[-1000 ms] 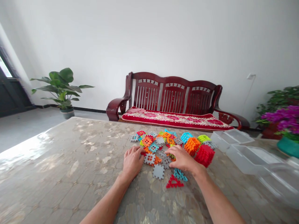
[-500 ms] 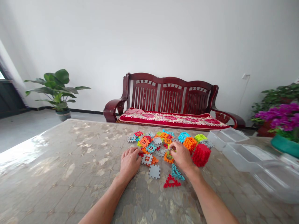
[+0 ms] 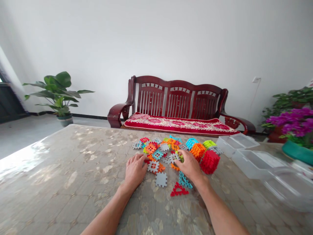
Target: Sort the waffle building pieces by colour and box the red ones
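Note:
My right hand (image 3: 189, 164) pinches a grey window-patterned piece (image 3: 174, 158) at the right part of a loose pile of coloured plastic pieces. My left hand (image 3: 136, 168) rests at the pile's left edge, fingers bent toward the table, beside another grey window piece (image 3: 153, 166); whether its fingertips hold anything is hidden. A plain grey square (image 3: 161, 180) lies in front of the pile. To its right are a blue triangle (image 3: 185, 180) and a red triangle (image 3: 179, 189). An orange window piece (image 3: 150, 148) and a blue one (image 3: 157, 154) lie in the pile.
Right of the pile stand stacks of red (image 3: 210, 161), orange (image 3: 198, 151) and blue (image 3: 191, 143) pieces. Clear plastic boxes (image 3: 251, 164) are farther right on the patterned table (image 3: 73, 182). Behind the table is a wooden bench (image 3: 177, 98); purple flowers (image 3: 293, 120) stand at the right.
The grey window piece now shows flat between my right fingers, over the spot where an orange piece was visible. My left hand has stayed in nearly the same place.

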Available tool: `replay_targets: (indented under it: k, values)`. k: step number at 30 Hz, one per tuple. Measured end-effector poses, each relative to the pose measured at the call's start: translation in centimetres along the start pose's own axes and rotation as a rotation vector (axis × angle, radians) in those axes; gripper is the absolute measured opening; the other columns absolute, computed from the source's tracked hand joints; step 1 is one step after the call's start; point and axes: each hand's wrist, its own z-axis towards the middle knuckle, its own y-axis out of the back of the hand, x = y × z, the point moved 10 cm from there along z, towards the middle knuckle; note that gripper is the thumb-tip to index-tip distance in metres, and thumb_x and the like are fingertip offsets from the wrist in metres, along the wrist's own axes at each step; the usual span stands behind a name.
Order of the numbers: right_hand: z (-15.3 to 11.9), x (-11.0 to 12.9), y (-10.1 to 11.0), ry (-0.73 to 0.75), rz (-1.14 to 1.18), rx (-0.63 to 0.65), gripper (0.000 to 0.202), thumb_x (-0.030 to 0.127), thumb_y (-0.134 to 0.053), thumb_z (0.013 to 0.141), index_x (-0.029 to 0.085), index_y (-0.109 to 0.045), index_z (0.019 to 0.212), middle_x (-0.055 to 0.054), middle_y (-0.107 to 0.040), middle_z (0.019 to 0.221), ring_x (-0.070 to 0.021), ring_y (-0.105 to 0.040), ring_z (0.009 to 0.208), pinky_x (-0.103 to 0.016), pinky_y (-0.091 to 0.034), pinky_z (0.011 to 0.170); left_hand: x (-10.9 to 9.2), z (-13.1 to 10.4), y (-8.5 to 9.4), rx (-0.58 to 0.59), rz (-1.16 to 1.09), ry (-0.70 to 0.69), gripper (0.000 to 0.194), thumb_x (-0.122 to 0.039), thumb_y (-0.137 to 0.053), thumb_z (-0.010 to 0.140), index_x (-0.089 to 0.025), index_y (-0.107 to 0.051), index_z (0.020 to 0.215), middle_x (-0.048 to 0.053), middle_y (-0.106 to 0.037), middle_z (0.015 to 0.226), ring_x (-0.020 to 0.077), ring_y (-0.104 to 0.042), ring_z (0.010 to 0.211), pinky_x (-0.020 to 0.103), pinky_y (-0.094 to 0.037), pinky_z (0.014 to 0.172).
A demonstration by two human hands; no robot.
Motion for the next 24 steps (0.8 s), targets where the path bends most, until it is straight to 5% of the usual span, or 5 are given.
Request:
replay_targets:
  k: [5,19,24]
  values:
    - [0.0,2.0,-1.0,0.129,-0.097,0.11,0.066,0.029,-0.063,0.074,0.02,-0.049,0.137,-0.006,-0.054,0.137,-0.0243,-0.046,0.122,-0.036,-0.032,0.107,0.0,0.0,0.0,-0.002,-0.002,-0.002,0.029,-0.02,-0.051,0.081,-0.031,-0.068,0.102,0.0,-0.062,0.124,0.0221,-0.052,0.117,0.04,-0.033,0.103]
    - [-0.3,2.6,-0.8,0.153,-0.172,0.137,0.055,0.037,-0.069,0.073,0.024,-0.06,0.125,-0.006,-0.063,0.116,-0.0241,-0.05,0.109,-0.035,-0.035,0.098,-0.2,0.0,0.2,-0.008,0.017,-0.006,0.028,-0.021,-0.052,0.081,-0.029,-0.069,0.102,0.001,-0.062,0.123,0.0225,-0.052,0.118,0.04,-0.034,0.103]
    - [-0.4,2.9,-0.6,0.175,-0.199,0.141,0.041,0.024,-0.059,0.078,0.025,-0.064,0.119,-0.004,-0.067,0.109,-0.023,-0.052,0.104,-0.034,-0.037,0.095,0.0,0.0,0.0,-0.008,0.025,-0.013,0.029,-0.022,-0.051,0.081,-0.03,-0.068,0.103,0.001,-0.062,0.124,0.0223,-0.052,0.117,0.039,-0.034,0.102]
